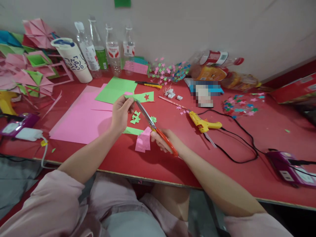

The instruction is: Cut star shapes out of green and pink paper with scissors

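My left hand (122, 111) pinches the left end of a green paper strip (140, 97), which has a star-shaped hole near its right end. In my right hand (163, 140) are scissors (164, 136) with orange handles, their blades reaching up and left to the strip close to my left fingertips. Whether the blades are parted cannot be made out. Small green paper cut-outs (135, 117) lie just below the strip, with more green pieces (153, 119) beside the blades. Pink paper scraps (143, 141) and another green strip (133, 131) rest between my hands.
Pink sheets (74, 121) and a green sheet (115, 90) lie left. Bottles (113, 52) and a white tumbler (74, 62) stand behind. To the right are a yellow glue gun (203, 122), its black cable (247, 136), a purple power strip (287, 166) and paper stars (242, 104).
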Motion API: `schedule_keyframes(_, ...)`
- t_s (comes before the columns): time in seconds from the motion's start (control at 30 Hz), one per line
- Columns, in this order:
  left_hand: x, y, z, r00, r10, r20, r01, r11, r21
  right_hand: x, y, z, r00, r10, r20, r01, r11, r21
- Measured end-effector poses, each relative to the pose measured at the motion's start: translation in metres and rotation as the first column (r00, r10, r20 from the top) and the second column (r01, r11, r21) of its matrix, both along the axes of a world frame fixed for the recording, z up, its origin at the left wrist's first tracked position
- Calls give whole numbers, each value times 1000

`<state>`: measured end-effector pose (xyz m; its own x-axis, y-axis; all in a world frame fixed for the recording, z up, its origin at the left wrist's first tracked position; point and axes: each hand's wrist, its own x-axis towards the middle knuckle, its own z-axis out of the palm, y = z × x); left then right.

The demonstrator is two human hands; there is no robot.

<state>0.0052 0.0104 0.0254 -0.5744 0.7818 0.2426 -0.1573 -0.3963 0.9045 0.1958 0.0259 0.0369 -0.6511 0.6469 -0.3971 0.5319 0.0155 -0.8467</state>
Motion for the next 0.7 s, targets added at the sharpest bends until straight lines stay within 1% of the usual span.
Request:
schedule_keyframes(0.13,0,0,0,1000,-5,-9,5,1000,-1,1,0,-1,1000,21,-17,-21,1000,0)
schedule_keyframes(0.27,1,-1,1,1000,-8,-6,8,1000,-3,0,-1,1,1000,1,-18,-1,1000,12)
schedule_keyframes(0.43,2,-2,2,1000,-24,20,24,1000,-10,-1,0,0,1000,3,-9,-4,1000,-21)
schedule_keyframes(0.7,3,-2,2,999,-24,40,25,999,-21,0,0,-2,1000,0,-3,0,1000,-1)
